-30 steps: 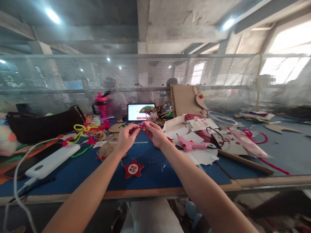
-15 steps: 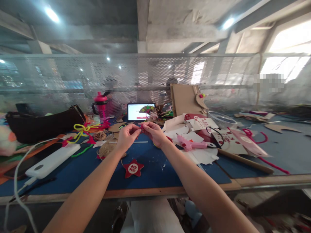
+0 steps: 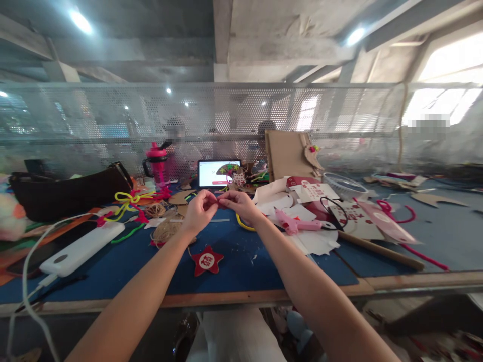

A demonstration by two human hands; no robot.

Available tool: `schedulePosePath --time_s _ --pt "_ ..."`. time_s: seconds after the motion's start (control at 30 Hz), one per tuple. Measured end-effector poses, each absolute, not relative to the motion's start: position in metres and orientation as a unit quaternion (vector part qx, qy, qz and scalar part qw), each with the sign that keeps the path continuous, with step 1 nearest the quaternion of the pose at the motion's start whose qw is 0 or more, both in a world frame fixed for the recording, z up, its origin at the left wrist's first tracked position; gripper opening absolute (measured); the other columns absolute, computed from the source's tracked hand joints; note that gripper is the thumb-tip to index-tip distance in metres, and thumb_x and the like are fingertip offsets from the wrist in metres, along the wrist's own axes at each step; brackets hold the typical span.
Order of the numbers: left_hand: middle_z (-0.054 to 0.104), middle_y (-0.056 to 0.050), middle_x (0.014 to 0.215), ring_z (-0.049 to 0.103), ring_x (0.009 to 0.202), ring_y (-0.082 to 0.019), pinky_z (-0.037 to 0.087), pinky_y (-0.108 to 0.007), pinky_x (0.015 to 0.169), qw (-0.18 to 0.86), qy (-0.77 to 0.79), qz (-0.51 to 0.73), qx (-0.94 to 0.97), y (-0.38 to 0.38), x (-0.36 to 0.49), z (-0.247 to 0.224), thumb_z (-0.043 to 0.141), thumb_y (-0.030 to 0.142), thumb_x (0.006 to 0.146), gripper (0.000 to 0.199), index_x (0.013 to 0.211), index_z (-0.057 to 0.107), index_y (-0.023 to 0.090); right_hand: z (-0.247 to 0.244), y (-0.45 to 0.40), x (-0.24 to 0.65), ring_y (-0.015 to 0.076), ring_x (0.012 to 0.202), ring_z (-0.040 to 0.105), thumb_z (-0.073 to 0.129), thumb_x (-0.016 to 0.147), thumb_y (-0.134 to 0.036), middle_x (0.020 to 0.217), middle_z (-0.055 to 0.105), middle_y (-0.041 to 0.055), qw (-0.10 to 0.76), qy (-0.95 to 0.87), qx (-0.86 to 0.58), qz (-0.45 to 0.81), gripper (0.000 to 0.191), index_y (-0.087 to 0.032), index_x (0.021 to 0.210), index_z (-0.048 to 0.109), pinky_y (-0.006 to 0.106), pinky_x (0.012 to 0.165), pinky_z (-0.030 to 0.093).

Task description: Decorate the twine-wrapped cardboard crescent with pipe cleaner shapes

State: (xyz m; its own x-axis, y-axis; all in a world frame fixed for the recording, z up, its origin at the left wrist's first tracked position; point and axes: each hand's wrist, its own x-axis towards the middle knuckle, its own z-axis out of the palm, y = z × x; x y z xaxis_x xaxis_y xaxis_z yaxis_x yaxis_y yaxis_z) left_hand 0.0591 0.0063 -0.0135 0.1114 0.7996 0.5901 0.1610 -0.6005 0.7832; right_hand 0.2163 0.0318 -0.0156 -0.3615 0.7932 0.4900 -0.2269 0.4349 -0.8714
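Note:
Above the blue mat, my left hand [image 3: 201,211] and my right hand [image 3: 241,206] meet fingertip to fingertip, both closed in a pinch. Between them a tiny pinkish-red piece just shows; the fingers cover most of it, so its kind is unclear. Below the hands lies a red star [image 3: 207,261] with a white round label printed in red, a string running from its upper left. Left of my left wrist rests a ball of brown twine [image 3: 166,232]. A yellow curved item [image 3: 244,223] is partly hidden behind my right hand.
A pink glue gun [image 3: 296,223] lies on paper scraps at the right, near a cardboard tube [image 3: 381,251]. To the left are a white power bank [image 3: 82,250] with cable and yellow pipe cleaners [image 3: 130,201]. Behind stand a tablet [image 3: 211,173] and a pink bottle [image 3: 156,166].
Both hands stay nearly in place; the fingers have shifted slightly around the small piece, which shows less now. More of the yellow curved item is visible. The star has not moved.

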Motion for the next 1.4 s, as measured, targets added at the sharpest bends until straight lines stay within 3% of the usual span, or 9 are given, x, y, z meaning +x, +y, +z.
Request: schedulePosePath --time_s 0.4,0.6,0.7,0.97,1.27,1.4 --pt "0.065 -0.003 0.069 0.059 0.064 -0.016 0.042 -0.025 0.059 0.154 0.398 0.553 0.715 0.0038 0.0578 -0.0118 0.064 0.024 0.071 0.010 0.075 0.057 0.018 -0.0176 0.0363 0.2176 0.0124 0.070 0.059 0.073 0.066 -0.033 0.074 0.067 0.0013 0.523 -0.689 -0.225 0.449 0.022 -0.018 0.080 0.070 0.026 0.070 0.047" --pt "0.066 -0.004 0.081 0.058 0.063 -0.015 0.044 -0.024 0.056 0.229 0.367 0.567 0.701 0.0063 0.0570 -0.0120 0.068 0.031 0.070 0.023 0.087 0.062 0.017 -0.0176 0.0344 0.2182 0.0102 0.073 0.059 0.074 0.065 -0.035 0.079 0.066 0.0014 0.547 -0.614 -0.197 0.533 0.024 -0.017 0.080 0.069 0.024 0.074 0.047" --pt "0.065 -0.004 0.076 0.057 0.061 -0.015 0.044 -0.024 0.055 0.259 0.350 0.536 0.723 0.0106 0.0550 -0.0148 0.063 0.035 0.075 0.023 0.088 0.065 0.017 -0.0177 0.0353 0.2211 0.0085 0.072 0.058 0.074 0.066 -0.034 0.077 0.065 -0.0002 0.546 -0.591 -0.180 0.566 0.021 -0.017 0.078 0.068 0.023 0.077 0.046" --pt "0.060 -0.002 0.072 0.053 0.070 -0.015 0.041 -0.025 0.066 0.218 0.324 0.538 0.747 0.0090 0.0547 -0.0134 0.060 0.031 0.078 0.016 0.074 0.067 0.018 -0.0169 0.0344 0.2215 0.0085 0.072 0.059 0.077 0.063 -0.028 0.077 0.065 -0.0005 0.533 -0.583 -0.174 0.588 0.021 -0.016 0.079 0.068 0.022 0.076 0.047" --pt "0.061 -0.003 0.068 0.056 0.066 -0.015 0.043 -0.026 0.064 0.203 0.334 0.536 0.748 0.0052 0.0569 -0.0129 0.060 0.033 0.078 0.019 0.070 0.065 0.016 -0.0186 0.0318 0.2210 0.0097 0.073 0.061 0.079 0.061 -0.025 0.075 0.065 -0.0007 0.516 -0.578 -0.174 0.608 0.021 -0.016 0.074 0.065 0.023 0.076 0.047" --pt "0.064 -0.003 0.063 0.059 0.062 -0.016 0.045 -0.026 0.061 0.248 0.363 0.547 0.712 0.0078 0.0571 -0.0156 0.064 0.038 0.074 0.023 0.070 0.065 0.015 -0.0176 0.0287 0.2170 0.0096 0.069 0.059 0.080 0.059 -0.029 0.072 0.064 -0.0010 0.522 -0.567 -0.178 0.612 0.024 -0.015 0.069 0.063 0.024 0.074 0.047"
